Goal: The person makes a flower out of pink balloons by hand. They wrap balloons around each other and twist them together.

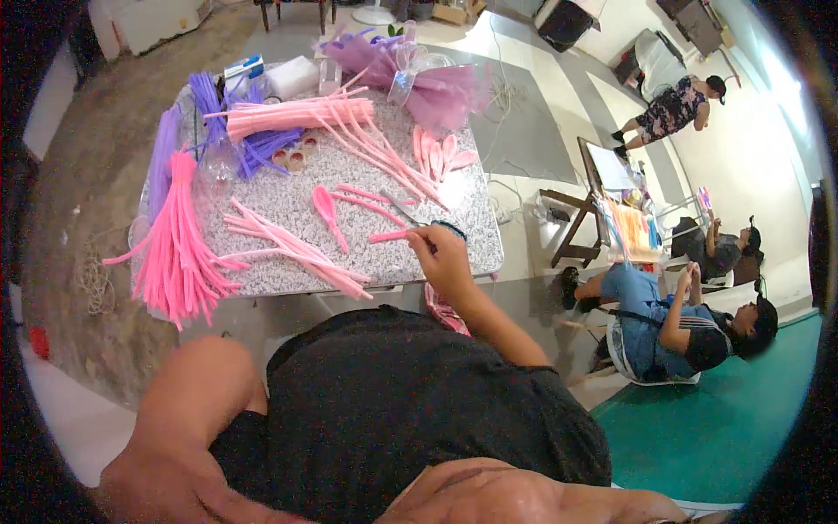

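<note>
Right hand (pixel 439 253): thumb and forefinger pinched together on one end of a short pink stem (pixel 388 236).
Left hand (pixel 161 485): blurred at the lower left, close to the camera; whether its fingers are apart or together, I cannot tell.
Held stem: above the near part of the speckled table (pixel 284 196), left of the right fingertips, its long axis running nearly side to side; the right hand is much the nearer.
Scissors (pixel 403 210): one pair, just beyond the right hand, blades slanting away to the left; whether the handle touches the hand is hidden.
Loose short stems (pixel 370 208): two, beyond the held one, beside the blades.
Spoon-shaped pink pieces (pixel 326 210): one alone left of the short stems; about five more grouped at the far right.
Loose long pale stems (pixel 301 253): several, overlapping too much to count, left of the held stem.
Pink bundles: two, one bright (pixel 183 236) at the left corner, one pale (pixel 297 118) farther back.
Tape rolls (pixel 297 160): three, beside the pale bundle.
Purple-wrapped bouquet (pixel 436 92): one, at the far edge.
</note>
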A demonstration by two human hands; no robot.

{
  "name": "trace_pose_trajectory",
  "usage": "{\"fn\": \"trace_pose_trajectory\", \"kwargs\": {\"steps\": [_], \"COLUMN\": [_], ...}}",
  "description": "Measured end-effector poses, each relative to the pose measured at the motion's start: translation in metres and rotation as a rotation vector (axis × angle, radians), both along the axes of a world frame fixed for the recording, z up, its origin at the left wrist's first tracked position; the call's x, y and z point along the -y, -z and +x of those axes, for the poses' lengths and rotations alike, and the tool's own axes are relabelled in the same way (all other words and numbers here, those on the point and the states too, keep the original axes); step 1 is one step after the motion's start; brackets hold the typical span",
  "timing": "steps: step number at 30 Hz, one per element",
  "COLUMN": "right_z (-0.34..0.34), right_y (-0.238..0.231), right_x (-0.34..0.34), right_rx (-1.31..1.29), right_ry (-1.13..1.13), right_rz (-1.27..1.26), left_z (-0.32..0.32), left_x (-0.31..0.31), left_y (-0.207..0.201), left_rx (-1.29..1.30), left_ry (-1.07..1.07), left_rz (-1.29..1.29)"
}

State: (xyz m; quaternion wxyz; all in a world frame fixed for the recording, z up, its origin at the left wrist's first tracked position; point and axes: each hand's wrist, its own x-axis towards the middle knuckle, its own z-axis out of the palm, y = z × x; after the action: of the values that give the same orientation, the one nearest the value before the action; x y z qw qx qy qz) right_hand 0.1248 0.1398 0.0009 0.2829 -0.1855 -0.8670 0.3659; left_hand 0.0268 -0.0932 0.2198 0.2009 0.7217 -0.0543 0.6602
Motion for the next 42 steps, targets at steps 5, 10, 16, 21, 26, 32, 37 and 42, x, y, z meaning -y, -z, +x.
{"fn": "trace_pose_trajectory", "kwargs": {"steps": [5,10,16,21,26,32,37,42], "right_z": [0.004,0.007,0.004,0.003,-0.007,-0.023,-0.026,-0.026], "right_y": [0.002,0.002,-0.003,0.002,0.010,0.038,0.044,0.061], "right_x": [0.001,0.000,0.001,-0.003,-0.012,-0.008,-0.001,-0.010], "right_rx": [0.010,0.006,0.027,-0.010,-0.093,0.015,0.224,0.108], "right_ry": [-0.002,0.008,-0.006,0.029,-0.031,-0.146,-0.137,-0.104], "right_rz": [-0.046,-0.060,-0.055,-0.032,0.139,0.399,0.544,0.498], "left_z": [0.002,0.002,-0.008,-0.038,-0.038,-0.091,-0.122,-0.145], "left_x": [0.010,0.016,0.030,0.080,0.058,0.016,-0.004,-0.003], "left_y": [0.003,0.007,0.011,0.013,0.036,0.101,0.144,0.174], "left_rx": [0.006,0.012,0.069,-0.014,0.540,0.868,0.977,0.927], "left_ry": [-0.061,-0.108,-0.157,0.087,-0.591,-0.893,-0.859,-0.781], "left_rz": [0.055,0.098,0.184,-0.174,-0.306,-0.579,-0.773,-0.936]}}
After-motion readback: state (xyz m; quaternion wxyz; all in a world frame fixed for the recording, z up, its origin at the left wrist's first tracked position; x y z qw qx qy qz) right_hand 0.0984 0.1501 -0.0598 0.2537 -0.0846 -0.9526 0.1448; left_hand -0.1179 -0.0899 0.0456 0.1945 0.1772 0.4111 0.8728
